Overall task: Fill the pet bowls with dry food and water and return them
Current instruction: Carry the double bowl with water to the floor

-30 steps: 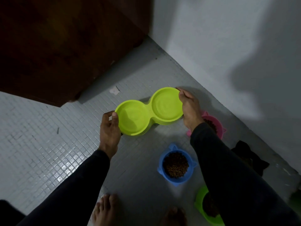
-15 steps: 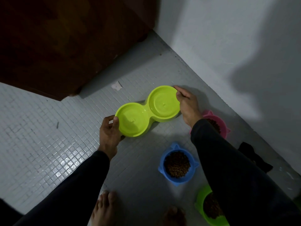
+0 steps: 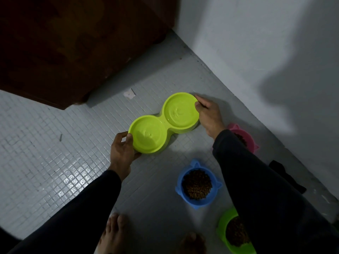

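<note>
A lime-green double pet bowl (image 3: 166, 132) with clear water in both wells sits on the tiled floor near the wall. My left hand (image 3: 122, 150) grips its near-left rim, thumb on top. My right hand (image 3: 209, 114) holds the far-right rim with curled fingers. A blue cat-eared bowl (image 3: 197, 184) full of brown kibble stands nearer to me. A pink bowl (image 3: 246, 138) of kibble is partly hidden behind my right sleeve. A green bowl (image 3: 232, 233) with kibble is at the bottom right.
A dark wooden door (image 3: 77, 43) fills the upper left. A grey wall (image 3: 266, 61) runs along the right. A black cloth (image 3: 286, 176) lies by the wall. A paper scrap (image 3: 129, 94) lies on the tiles. My bare feet (image 3: 113, 233) are at the bottom.
The double bowl has come down from a tilted, lifted position and moved slightly away; it now rests flat on the floor, both hands still on its rims.
</note>
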`<state>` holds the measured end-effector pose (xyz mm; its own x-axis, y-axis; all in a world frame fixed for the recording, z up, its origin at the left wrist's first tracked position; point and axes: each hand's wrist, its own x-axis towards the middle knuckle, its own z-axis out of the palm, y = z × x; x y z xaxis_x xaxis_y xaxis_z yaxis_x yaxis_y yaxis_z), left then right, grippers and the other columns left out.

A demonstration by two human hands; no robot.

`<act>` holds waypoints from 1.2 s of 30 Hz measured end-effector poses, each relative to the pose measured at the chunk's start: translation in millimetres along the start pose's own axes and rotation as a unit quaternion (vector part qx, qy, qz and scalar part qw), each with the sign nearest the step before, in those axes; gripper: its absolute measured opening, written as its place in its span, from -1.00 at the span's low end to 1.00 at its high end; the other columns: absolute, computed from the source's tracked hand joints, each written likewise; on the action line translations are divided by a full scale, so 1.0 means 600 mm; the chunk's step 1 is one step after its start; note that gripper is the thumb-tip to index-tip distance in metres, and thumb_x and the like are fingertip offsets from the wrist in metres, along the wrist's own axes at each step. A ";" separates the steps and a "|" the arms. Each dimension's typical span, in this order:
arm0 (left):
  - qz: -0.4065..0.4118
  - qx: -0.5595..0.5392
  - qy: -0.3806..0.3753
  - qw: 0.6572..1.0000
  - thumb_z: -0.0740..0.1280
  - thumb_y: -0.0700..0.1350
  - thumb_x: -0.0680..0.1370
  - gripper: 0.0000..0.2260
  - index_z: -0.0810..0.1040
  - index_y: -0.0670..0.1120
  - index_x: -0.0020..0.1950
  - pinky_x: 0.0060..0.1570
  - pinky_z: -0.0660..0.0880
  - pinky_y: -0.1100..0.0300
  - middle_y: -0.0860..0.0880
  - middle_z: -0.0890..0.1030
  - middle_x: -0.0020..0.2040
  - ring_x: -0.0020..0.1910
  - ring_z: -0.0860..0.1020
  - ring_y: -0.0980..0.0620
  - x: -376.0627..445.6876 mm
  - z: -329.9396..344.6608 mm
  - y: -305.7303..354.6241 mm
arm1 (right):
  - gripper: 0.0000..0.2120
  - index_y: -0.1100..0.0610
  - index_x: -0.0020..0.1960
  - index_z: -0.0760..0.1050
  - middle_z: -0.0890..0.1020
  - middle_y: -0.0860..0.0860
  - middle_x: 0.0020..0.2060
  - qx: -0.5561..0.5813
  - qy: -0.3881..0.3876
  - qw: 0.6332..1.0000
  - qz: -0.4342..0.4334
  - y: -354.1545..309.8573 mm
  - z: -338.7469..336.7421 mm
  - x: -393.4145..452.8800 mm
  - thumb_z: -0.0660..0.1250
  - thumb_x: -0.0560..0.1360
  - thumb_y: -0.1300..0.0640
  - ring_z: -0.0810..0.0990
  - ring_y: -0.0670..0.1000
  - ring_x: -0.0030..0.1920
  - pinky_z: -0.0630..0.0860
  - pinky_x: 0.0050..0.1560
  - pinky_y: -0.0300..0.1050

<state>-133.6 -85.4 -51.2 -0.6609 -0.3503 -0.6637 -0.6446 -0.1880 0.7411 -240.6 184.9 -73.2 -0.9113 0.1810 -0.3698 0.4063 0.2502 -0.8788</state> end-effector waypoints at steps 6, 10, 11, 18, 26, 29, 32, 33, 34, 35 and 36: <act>-0.003 0.019 0.017 1.000 0.26 -0.04 0.71 -0.90 0.52 0.07 0.02 -0.14 0.62 -0.02 -0.15 0.59 -0.01 -0.10 0.59 -0.10 0.008 0.004 -0.009 | -0.55 0.10 0.40 0.54 0.59 -0.02 0.34 -0.017 -0.018 1.000 0.006 0.013 -0.006 0.001 0.30 0.53 0.33 0.52 -0.07 0.36 0.40 0.46 0.00; 0.007 0.018 0.004 1.000 0.25 -0.08 0.71 -0.92 0.51 -0.01 0.05 -0.26 0.64 0.05 -0.14 0.61 -0.07 -0.16 0.60 -0.07 0.008 0.000 -0.017 | -0.55 0.09 0.37 0.56 0.64 0.00 0.25 -0.027 -0.020 0.999 -0.007 0.017 -0.007 -0.002 0.30 0.50 0.28 0.58 -0.02 0.28 0.46 0.40 0.05; 0.010 0.015 0.002 1.000 0.25 -0.09 0.71 -0.93 0.50 -0.05 0.09 -0.27 0.65 0.06 -0.12 0.61 -0.10 -0.17 0.60 -0.04 0.007 0.001 -0.018 | -0.56 0.08 0.35 0.56 0.65 0.01 0.22 -0.032 -0.016 0.999 -0.008 0.017 -0.007 -0.004 0.30 0.49 0.24 0.60 0.01 0.25 0.48 0.37 0.09; 0.016 0.020 0.008 1.000 0.24 -0.14 0.71 -0.89 0.47 -0.16 0.18 -0.25 0.64 0.05 -0.11 0.59 -0.13 -0.19 0.58 -0.01 0.008 0.007 -0.019 | -0.60 0.09 0.32 0.57 0.66 0.04 0.19 -0.069 -0.011 0.998 -0.012 0.020 -0.005 -0.003 0.28 0.49 0.11 0.61 0.06 0.21 0.51 0.30 0.20; 0.009 0.023 0.010 1.000 0.25 -0.14 0.71 -0.89 0.47 -0.17 0.17 -0.15 0.63 -0.03 -0.13 0.56 -0.07 -0.14 0.58 -0.08 0.013 0.004 -0.022 | -0.62 0.09 0.35 0.56 0.65 0.03 0.24 -0.077 -0.006 0.997 -0.001 0.024 0.001 0.003 0.31 0.54 0.16 0.60 0.07 0.25 0.49 0.34 0.21; 0.007 0.038 0.016 0.999 0.27 -0.12 0.71 -0.92 0.49 -0.11 0.08 -0.08 0.61 -0.13 -0.14 0.55 -0.04 -0.10 0.57 -0.11 0.016 0.001 -0.024 | -0.59 0.09 0.36 0.55 0.64 0.03 0.25 -0.081 -0.008 0.997 0.002 0.028 0.003 0.004 0.29 0.52 0.11 0.59 0.07 0.27 0.49 0.35 0.19; 0.011 0.044 0.014 0.999 0.27 -0.13 0.70 -0.88 0.49 -0.03 -0.03 -0.11 0.62 -0.12 -0.10 0.55 -0.08 -0.11 0.56 -0.08 0.013 0.001 -0.022 | -0.59 0.11 0.37 0.55 0.63 0.04 0.28 -0.093 -0.008 0.996 0.005 0.021 0.004 0.003 0.29 0.54 0.12 0.58 0.05 0.29 0.47 0.37 0.15; 0.015 0.042 0.013 0.999 0.26 -0.14 0.71 -0.89 0.47 -0.05 -0.02 -0.16 0.63 -0.07 -0.08 0.55 -0.10 -0.14 0.56 -0.05 0.011 0.002 -0.020 | -0.61 0.12 0.39 0.54 0.62 0.05 0.29 -0.102 -0.010 0.995 0.007 0.020 0.004 0.003 0.28 0.57 0.15 0.56 0.05 0.30 0.46 0.38 0.13; 0.016 0.042 0.013 0.999 0.26 -0.15 0.71 -0.90 0.46 -0.06 -0.01 -0.22 0.63 -0.03 -0.06 0.54 -0.11 -0.16 0.56 -0.02 0.010 0.003 -0.019 | -0.62 0.12 0.40 0.53 0.60 0.06 0.31 -0.111 -0.013 0.994 0.007 0.017 0.004 0.002 0.28 0.58 0.18 0.55 0.05 0.31 0.46 0.39 0.12; 0.016 0.044 0.014 0.999 0.26 -0.15 0.71 -0.90 0.46 -0.07 0.00 -0.24 0.63 -0.01 -0.06 0.54 -0.11 -0.16 0.56 -0.01 0.011 0.004 -0.019 | -0.62 0.13 0.40 0.53 0.59 0.06 0.32 -0.117 -0.015 0.993 0.007 0.016 0.004 0.001 0.28 0.59 0.18 0.54 0.06 0.32 0.45 0.40 0.11; 0.011 0.046 0.015 0.999 0.26 -0.15 0.71 -0.91 0.46 -0.06 0.00 -0.22 0.63 -0.03 -0.05 0.54 -0.11 -0.15 0.56 -0.02 0.011 0.004 -0.018 | -0.62 0.13 0.41 0.52 0.58 0.07 0.34 -0.125 -0.017 0.992 0.006 0.013 0.004 0.000 0.27 0.60 0.18 0.53 0.07 0.34 0.43 0.41 0.10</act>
<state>-132.1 -83.2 -63.6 -0.6646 -0.3815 -0.6425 -0.6633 -0.0948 0.7423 -237.9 184.7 -80.7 -0.9063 0.1535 -0.3938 0.4170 0.4770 -0.7737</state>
